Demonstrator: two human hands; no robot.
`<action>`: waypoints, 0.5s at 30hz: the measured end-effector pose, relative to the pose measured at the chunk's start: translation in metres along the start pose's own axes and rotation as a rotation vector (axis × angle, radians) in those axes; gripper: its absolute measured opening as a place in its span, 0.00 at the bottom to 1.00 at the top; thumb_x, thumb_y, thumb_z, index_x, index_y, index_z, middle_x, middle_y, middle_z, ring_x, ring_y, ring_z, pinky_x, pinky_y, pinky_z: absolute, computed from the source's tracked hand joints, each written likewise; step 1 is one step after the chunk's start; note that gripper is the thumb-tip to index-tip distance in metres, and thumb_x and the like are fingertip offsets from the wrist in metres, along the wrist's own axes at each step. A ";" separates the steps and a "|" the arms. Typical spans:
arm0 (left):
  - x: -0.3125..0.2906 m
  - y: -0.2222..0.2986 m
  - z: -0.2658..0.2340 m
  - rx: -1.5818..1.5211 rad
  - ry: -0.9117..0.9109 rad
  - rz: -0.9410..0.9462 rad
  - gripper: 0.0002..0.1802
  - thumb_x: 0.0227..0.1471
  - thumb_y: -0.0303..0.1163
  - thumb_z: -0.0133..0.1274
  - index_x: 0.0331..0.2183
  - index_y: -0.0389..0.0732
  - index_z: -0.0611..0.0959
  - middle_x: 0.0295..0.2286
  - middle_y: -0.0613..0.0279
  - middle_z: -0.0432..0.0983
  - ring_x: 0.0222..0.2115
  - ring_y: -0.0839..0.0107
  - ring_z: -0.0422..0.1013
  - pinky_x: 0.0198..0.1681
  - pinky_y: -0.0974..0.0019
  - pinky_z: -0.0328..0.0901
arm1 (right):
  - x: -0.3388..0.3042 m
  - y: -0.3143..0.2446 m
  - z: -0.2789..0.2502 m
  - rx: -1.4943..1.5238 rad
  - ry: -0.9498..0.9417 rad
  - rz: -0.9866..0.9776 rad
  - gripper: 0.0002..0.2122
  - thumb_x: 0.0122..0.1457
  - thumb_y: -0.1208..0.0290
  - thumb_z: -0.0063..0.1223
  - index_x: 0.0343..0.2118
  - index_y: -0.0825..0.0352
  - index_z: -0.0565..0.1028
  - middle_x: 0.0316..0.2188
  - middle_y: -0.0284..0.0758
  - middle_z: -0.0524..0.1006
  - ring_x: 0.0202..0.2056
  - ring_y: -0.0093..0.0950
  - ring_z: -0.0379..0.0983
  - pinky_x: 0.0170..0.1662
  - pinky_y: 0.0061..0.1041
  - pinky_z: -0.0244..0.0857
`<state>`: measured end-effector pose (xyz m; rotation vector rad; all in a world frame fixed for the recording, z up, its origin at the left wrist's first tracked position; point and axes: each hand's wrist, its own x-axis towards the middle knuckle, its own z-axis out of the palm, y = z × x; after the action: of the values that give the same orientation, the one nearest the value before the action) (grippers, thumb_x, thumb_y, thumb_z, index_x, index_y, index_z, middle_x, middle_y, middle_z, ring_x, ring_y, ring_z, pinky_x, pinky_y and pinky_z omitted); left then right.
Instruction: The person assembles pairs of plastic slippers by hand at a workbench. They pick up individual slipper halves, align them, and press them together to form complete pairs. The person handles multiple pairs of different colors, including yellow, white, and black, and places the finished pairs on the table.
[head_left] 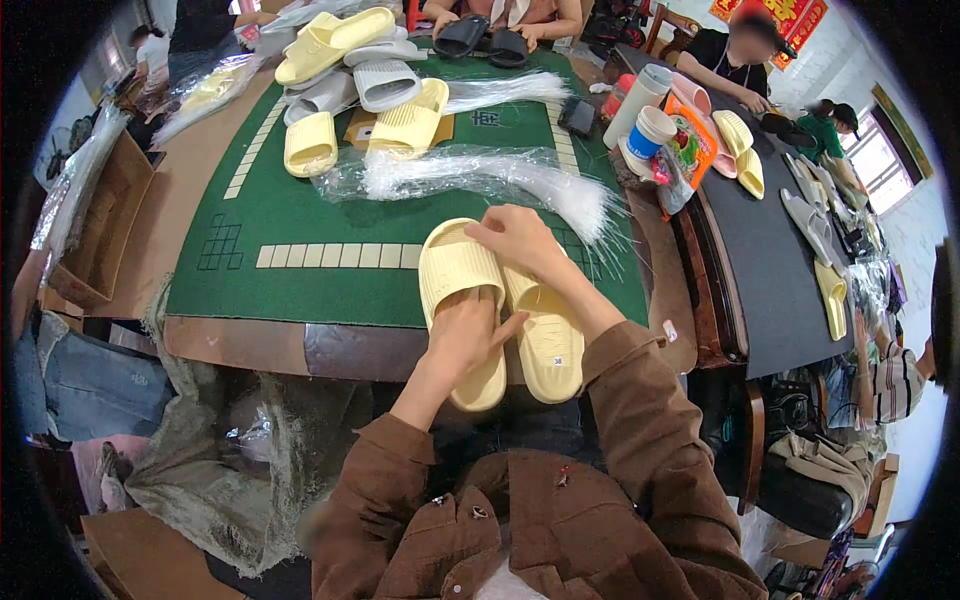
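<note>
A pair of pale yellow slide slippers sits side by side at the near edge of the green mat, toes pointing away from me. My left hand [462, 335] reaches under the strap of the left slipper [458, 262], its fingers partly hidden there and its thumb stretched toward the other one. Across the tops lies my right hand [522, 240], with fingers curled at the left slipper's toe end; its forearm covers part of the right slipper [550, 350]. A small white label is on the right slipper's heel.
Beyond my hands lies a bundle of thin clear plastic strands [480, 180]. Yellow and grey slippers [385, 85] are heaped at the far left of the green mat [300, 300]. A white cup [650, 130] stands at the right. Across the table, another person's hands hold black slippers [462, 37].
</note>
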<state>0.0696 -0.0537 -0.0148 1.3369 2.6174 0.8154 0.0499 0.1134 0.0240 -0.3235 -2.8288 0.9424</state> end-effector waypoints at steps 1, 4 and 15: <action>0.000 -0.001 0.001 0.010 0.018 0.010 0.35 0.55 0.57 0.48 0.38 0.27 0.74 0.35 0.38 0.73 0.36 0.46 0.73 0.38 0.52 0.69 | 0.002 0.001 0.001 0.011 0.009 -0.016 0.15 0.56 0.58 0.55 0.32 0.68 0.80 0.30 0.44 0.79 0.33 0.41 0.77 0.38 0.36 0.69; 0.001 -0.001 0.004 0.029 0.023 0.013 0.36 0.55 0.59 0.47 0.38 0.27 0.74 0.35 0.38 0.73 0.36 0.46 0.73 0.38 0.52 0.70 | 0.008 0.011 0.009 0.037 0.037 -0.084 0.15 0.55 0.59 0.55 0.31 0.68 0.80 0.29 0.43 0.79 0.32 0.41 0.77 0.38 0.35 0.69; 0.001 -0.003 0.006 -0.027 0.060 0.043 0.37 0.56 0.59 0.45 0.40 0.26 0.73 0.35 0.37 0.72 0.36 0.44 0.73 0.38 0.51 0.69 | 0.010 0.037 0.006 0.457 0.730 -0.061 0.09 0.58 0.67 0.53 0.32 0.69 0.79 0.28 0.35 0.77 0.32 0.30 0.72 0.43 0.27 0.65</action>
<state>0.0685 -0.0518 -0.0217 1.3875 2.6209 0.9078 0.0453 0.1411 -0.0020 -0.4118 -1.9035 1.1295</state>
